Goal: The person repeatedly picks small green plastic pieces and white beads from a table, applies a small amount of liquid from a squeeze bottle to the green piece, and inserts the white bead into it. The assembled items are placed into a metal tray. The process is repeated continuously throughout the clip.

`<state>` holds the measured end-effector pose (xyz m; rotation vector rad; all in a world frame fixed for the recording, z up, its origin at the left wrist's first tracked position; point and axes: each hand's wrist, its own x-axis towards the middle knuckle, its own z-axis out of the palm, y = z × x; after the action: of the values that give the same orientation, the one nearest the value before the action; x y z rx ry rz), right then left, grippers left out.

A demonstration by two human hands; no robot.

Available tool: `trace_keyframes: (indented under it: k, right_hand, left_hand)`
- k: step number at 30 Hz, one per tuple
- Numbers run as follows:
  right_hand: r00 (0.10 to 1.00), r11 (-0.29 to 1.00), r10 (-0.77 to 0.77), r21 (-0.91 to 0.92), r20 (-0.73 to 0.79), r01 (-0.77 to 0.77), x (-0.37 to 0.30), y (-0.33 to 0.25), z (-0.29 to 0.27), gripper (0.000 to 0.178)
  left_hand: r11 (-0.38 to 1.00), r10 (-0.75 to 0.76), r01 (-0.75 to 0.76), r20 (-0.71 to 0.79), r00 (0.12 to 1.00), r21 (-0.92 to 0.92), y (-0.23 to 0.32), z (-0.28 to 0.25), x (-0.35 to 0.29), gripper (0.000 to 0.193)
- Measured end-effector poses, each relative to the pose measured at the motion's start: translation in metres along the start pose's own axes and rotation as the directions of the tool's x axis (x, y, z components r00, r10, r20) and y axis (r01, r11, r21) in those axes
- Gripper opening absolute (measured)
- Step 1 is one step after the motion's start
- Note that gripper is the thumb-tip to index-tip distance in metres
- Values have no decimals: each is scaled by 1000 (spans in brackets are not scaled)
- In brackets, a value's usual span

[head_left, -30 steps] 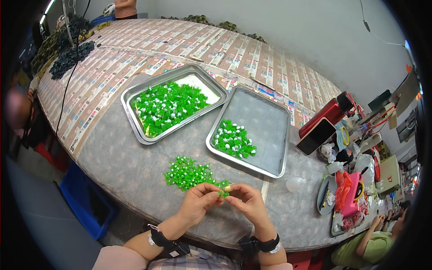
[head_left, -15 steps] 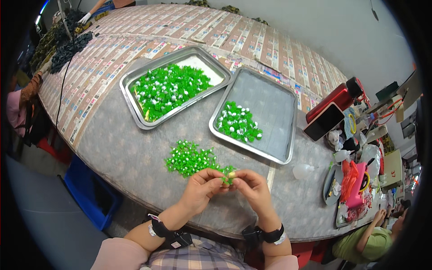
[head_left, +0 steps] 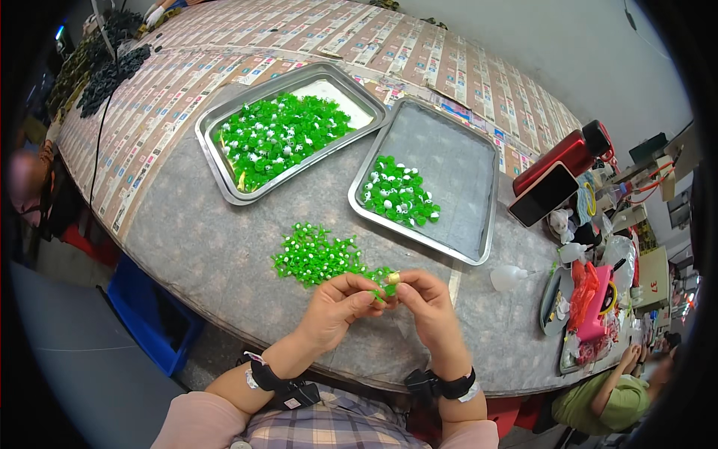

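Green, small and partly hidden by the fingertips, the piece sits between our two hands, just above the table's near side. Our left hand pinches it between thumb and forefinger; our right hand closes on its other side in a like pinch, a yellow wrap round one fingertip. We cannot tell the piece's exact shape. Both wrists wear black straps, the left one and the right one.

Just beyond our hands, a loose heap of green pieces with white spots lies directly on the grey-covered table. Farther out stand two metal trays, close together. The left tray carries a large pile of green and white pieces, with white showing at its far right corner. The right tray has a smaller cluster at its left side.

To our right we see a translucent squeeze bottle, a dark-screened phone leaning near a red bottle, and a pink container beside a grey dish. A blue bin stands below the table's left edge.
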<state>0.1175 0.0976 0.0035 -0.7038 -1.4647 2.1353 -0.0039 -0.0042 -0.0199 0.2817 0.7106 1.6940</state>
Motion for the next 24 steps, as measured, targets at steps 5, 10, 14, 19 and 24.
trace_keyframes:
  k: [5,10,14,19,24]
  right_hand:
    - [1000,994,-1,-114,-16,-1,-1,2,4,14]
    - [999,999,35,-32,36,-33,-2,-2,5,14]
    - [991,996,92,-4,93,-92,-2,-3,1,18]
    - [999,999,22,-49,42,-20,-2,0,0,20]
    - [999,992,-28,-119,45,33,-2,0,-2,20]
  left_hand:
    - [1000,1,-1,-3,1000,-5,-2,-2,0,10]
    - [999,37,-38,-38,999,-21,-3,-4,0,10]
    - [999,37,-39,-52,998,-35,-1,-3,0,10]
    - [1000,14,-15,-48,999,-6,0,-2,-1,10]
    - [1000,29,-29,-57,998,-6,-2,-3,0,9]
